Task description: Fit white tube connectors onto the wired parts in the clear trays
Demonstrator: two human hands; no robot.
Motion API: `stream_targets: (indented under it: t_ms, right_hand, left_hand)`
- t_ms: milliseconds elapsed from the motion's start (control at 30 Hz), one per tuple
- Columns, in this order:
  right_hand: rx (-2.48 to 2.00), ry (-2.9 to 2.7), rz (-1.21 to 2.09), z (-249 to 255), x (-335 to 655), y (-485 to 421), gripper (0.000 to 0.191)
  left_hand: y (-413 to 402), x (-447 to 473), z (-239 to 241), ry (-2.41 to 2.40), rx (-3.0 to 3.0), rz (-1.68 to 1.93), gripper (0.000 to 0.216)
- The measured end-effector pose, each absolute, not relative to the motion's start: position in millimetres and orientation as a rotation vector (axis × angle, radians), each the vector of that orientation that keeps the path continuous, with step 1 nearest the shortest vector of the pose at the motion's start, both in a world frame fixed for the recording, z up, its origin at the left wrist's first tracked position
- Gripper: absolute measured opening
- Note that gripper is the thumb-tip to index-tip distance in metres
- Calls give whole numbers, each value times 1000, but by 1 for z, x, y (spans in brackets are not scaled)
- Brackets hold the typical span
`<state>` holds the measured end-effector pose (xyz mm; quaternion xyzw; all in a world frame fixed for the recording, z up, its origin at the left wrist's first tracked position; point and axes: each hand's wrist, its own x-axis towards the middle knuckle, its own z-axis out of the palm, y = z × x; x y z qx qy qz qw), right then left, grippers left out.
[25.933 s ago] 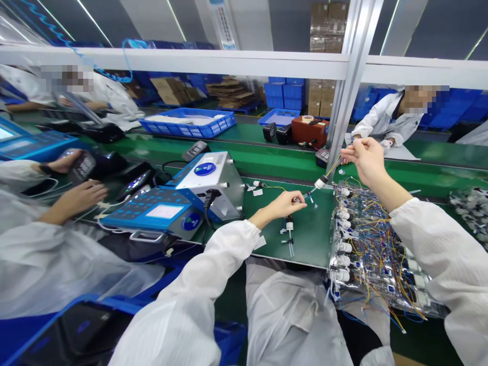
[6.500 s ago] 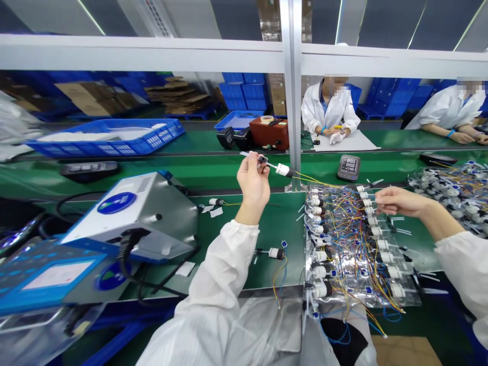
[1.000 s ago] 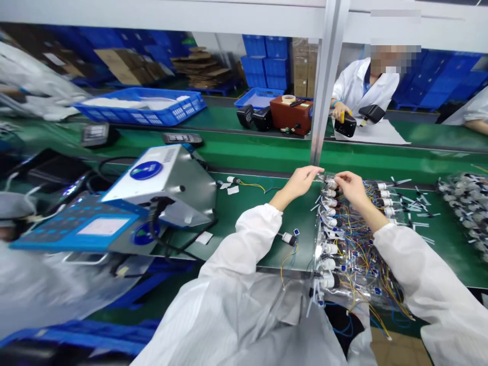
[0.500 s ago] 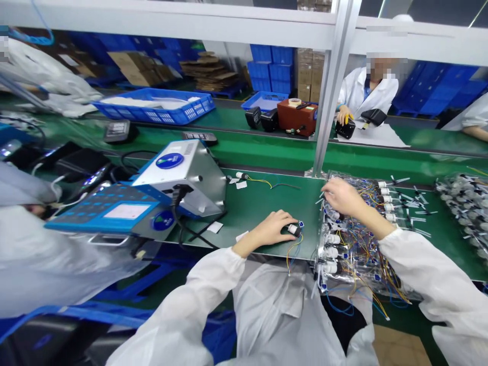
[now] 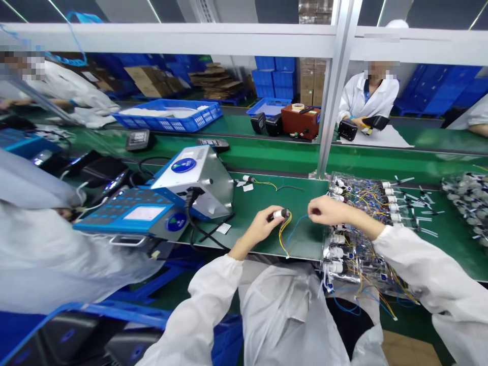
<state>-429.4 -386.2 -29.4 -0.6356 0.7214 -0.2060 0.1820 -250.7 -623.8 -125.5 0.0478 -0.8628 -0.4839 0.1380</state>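
My left hand (image 5: 263, 223) is closed around a small white-and-black cylindrical part (image 5: 281, 214), probably a little motor or pump, held just above the green bench. Yellow and red wires (image 5: 282, 235) hang from the part down to a small white plug (image 5: 287, 256) near the bench's front edge. A blue wire (image 5: 297, 226) runs from there up to my right hand (image 5: 322, 210), whose fingers pinch its far end; what is at that end is hidden. Right of my hands lie rows of similar wired parts (image 5: 337, 252) on clear plastic.
A grey-and-blue machine (image 5: 194, 183) stands left, its black cable on the green bench (image 5: 259, 203). Another wired part (image 5: 248, 178) and white paper pieces (image 5: 223, 229) lie nearby. A metal post (image 5: 328, 101) rises ahead. A co-worker (image 5: 368, 99) sits opposite; another is at left.
My right hand has come left from the rows of parts and now pinches the blue wire. My left hand has lifted the cylindrical part and moved slightly left. The view has shifted a little.
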Motion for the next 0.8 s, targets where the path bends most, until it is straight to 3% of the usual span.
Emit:
stream_targets:
  t_ms: [167,267,467,633,800]
  right_hand:
    - [-1222,1557,-1655,57,-445,-332,22]
    - [-1154,1261,-1985,107,-430,-316,24]
    - [-1271,1452,-2185,153,-399,-320,36]
    - [-1403,1726,-2227,147,-402,-326,35]
    - [-1439,1754,-2234,142,-406,-329,35]
  left_hand:
    - [-613,-279,-76,-2522,-40,-1390,39]
    - [-597,-304,-28,-2693,-344,-1335,37]
    - [-574,-342,52,-2727,-685,-1331,35]
    - [-548,-344,88,-2257,-771,-1744,62]
    - [-509,-340,122,-1993,-689,-2039,49]
